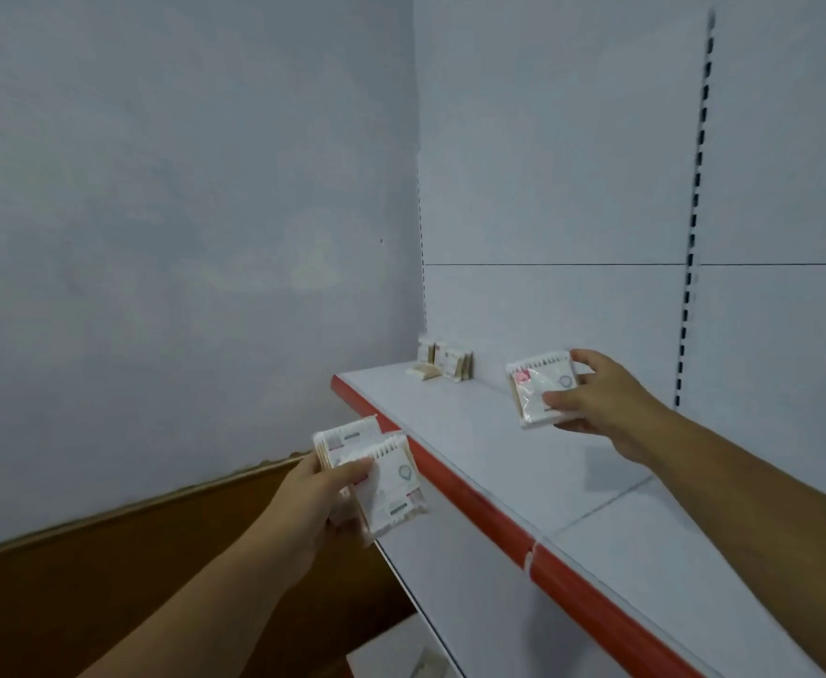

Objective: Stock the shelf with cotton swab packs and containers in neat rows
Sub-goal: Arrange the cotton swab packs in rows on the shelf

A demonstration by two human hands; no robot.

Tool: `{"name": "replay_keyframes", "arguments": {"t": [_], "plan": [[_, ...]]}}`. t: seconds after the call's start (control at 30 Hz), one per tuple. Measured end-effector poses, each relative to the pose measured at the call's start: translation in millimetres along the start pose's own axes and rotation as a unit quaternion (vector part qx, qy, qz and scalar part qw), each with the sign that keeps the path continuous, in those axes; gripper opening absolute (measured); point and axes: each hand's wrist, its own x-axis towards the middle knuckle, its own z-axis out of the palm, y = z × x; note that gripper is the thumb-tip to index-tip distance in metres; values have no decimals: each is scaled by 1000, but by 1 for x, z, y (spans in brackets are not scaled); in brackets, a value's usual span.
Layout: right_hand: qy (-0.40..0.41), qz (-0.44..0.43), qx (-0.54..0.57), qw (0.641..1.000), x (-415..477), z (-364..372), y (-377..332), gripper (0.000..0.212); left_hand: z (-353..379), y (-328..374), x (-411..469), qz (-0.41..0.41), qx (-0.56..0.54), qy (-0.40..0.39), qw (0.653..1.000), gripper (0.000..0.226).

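Note:
My right hand (592, 403) grips one flat cotton swab pack (538, 391) above the white shelf (499, 462), fingers curled round its right edge and thumb on its front. Left of the shelf's red front edge (455, 486), my left hand (323, 491) holds a small stack of swab packs (377, 474) fanned out. At the far left corner of the shelf two swab packs (445, 359) stand upright against the back panel, and a third (423, 370) lies flat in front of them.
A white back panel with a slotted upright (695, 237) rises behind the shelf. A pale wall (181, 188) and a brown wooden surface (107, 570) lie to the left. A lower shelf (401, 648) shows beneath, with something small on it.

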Motion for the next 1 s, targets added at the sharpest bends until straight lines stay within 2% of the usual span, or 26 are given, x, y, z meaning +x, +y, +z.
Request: {"name": "replay_keyframes", "arguments": {"t": [0.13,0.27,0.4,0.6,0.8,0.9,1.0], "plan": [[-18,11,-36,999,67,55,26,52,-38,6,60,17,12,-11,1000,46],[-5,20,-82,996,132,99,58,42,-68,4,134,16,5,-23,1000,47],[27,44,-90,995,194,144,89,35,-106,1,212,13,-4,-60,998,49],[120,71,-120,983,268,184,123,34,-157,10,341,-2,-36,-128,991,46],[218,58,-189,956,315,192,154,33,-160,7,471,-16,-49,-178,983,47],[243,35,-222,944,348,196,159,33,-148,6,529,-2,-44,-187,981,40],[262,2,-211,942,389,203,152,43,-142,3,573,-3,-34,-189,981,39]]}}
